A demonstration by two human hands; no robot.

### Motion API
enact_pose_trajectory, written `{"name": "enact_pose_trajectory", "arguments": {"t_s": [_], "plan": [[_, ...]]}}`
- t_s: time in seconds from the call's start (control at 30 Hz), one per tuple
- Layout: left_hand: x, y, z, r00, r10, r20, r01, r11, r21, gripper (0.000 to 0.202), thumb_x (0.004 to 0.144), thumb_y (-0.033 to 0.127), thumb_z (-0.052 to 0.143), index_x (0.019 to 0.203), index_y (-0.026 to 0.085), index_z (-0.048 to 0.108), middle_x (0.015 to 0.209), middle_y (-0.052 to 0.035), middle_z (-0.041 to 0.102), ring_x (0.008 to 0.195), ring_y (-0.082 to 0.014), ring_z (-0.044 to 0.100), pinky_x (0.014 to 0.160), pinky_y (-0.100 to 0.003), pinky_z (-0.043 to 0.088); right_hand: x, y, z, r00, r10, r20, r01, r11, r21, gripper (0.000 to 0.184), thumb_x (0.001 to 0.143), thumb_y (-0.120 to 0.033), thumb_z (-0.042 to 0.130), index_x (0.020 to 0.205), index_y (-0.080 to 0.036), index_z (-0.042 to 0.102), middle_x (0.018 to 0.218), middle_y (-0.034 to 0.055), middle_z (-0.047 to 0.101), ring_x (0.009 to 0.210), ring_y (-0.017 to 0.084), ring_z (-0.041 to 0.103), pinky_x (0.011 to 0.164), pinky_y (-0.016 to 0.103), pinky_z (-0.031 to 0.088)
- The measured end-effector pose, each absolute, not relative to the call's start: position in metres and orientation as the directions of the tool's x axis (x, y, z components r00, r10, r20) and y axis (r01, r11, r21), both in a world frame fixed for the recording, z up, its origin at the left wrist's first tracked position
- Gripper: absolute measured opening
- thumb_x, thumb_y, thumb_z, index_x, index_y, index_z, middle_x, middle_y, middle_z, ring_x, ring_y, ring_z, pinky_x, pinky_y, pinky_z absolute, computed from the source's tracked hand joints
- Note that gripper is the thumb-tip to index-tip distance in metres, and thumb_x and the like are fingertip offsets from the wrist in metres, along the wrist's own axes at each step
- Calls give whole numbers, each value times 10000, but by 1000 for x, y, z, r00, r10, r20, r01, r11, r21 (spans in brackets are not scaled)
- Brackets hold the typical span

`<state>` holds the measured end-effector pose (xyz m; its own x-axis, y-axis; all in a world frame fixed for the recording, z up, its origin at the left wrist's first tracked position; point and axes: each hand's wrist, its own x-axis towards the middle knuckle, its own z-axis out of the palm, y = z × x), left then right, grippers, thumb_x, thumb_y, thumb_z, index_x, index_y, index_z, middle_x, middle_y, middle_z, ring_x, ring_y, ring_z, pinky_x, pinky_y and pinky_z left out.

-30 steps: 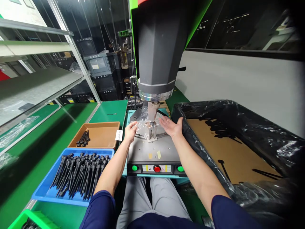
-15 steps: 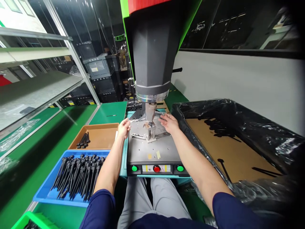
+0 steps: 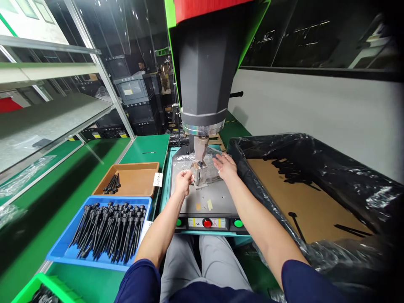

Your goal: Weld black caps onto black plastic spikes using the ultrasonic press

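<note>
Judging by the layout, partway through, with a dark piece (image 3: 200, 164) at the top of the fixture (image 3: 198, 176), just below the press (image 3: 203, 75). Left of the fixture, many black parts (image 3: 107, 229) in the blue tray (image 3: 61, 249), fewer in the brown tray (image 3: 139, 181); right of it, more in the lined bin (image 3: 315, 210). Cannot tell done from waiting. Just left of the fixture, with left hand (image 3: 184, 182) drawn together at the fingertips, perhaps pinching clear film (image 3: 184, 158); cannot be sure. Right of it, with right hand (image 3: 225, 166) opened, fingers apart, gripping nothing visible.
</note>
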<state>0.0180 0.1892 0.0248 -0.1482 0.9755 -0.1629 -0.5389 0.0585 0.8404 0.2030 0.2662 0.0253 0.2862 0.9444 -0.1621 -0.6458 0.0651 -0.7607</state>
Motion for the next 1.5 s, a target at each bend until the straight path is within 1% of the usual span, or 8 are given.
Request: {"name": "enact_pose_trajectory", "arguments": {"t_s": [0.23,0.43,0.57,0.73,0.87,1.03,1.23,1.5], "plan": [[12,182,21,-104,982,-158,-513,83,854,460,527,364,890,771,144,567,633,30,568,553,-83,575,523,-203,436,209,272,21,278,946,-165,-660,64,-748,265,819,-212,660,1051,-269,546,852,11,717,693,181,717,538,255,560],[12,187,17,-110,983,-146,-466,79,881,423,564,376,867,798,141,604,659,18,591,551,-82,566,526,-205,439,207,264,17,200,952,-233,-655,-47,-754,108,863,-234,654,902,-233,553,850,35,724,715,183,719,587,268,581],[14,188,16,-92,990,-107,-464,52,884,419,576,396,857,798,134,616,659,21,589,545,-65,552,523,-187,430,205,262,16,192,948,-254,-644,-74,-762,95,862,-220,667,848,-212,573,830,40,723,693,177,713,568,264,582],[15,196,17,-113,986,-121,-463,55,885,469,538,403,873,825,128,624,668,13,596,553,-66,565,526,-179,425,203,268,18,211,927,-310,-649,-104,-754,88,880,-177,634,820,-197,573,769,25,710,646,152,701,528,225,563],[15,200,16,-128,985,-116,-453,46,890,454,532,401,871,781,123,612,630,15,584,530,-58,535,520,-178,410,203,266,17,196,912,-361,-653,-153,-741,111,882,-175,637,801,-193,564,734,28,707,628,156,696,521,232,564],[14,198,10,-126,987,-98,-421,36,906,439,541,402,856,780,128,609,612,23,572,537,-65,531,512,-179,396,202,255,11,173,904,-391,-658,-189,-729,131,887,-235,658,809,-186,564,742,33,709,630,155,696,532,225,561],[12,192,8,-115,991,-73,-412,20,911,389,583,393,822,785,133,614,630,22,571,533,-61,511,500,-181,375,202,246,9,143,900,-412,-656,-225,-720,160,922,-307,610,832,-178,584,758,46,711,663,153,695,555,216,561],[10,189,9,-102,991,-82,-409,33,912,367,611,404,813,782,148,614,618,17,571,544,-74,523,516,-191,400,206,233,6,142,889,-436,-646,-251,-721,230,921,-393,594,917,-165,567,836,72,700,715,170,696,603,242,572]]}}
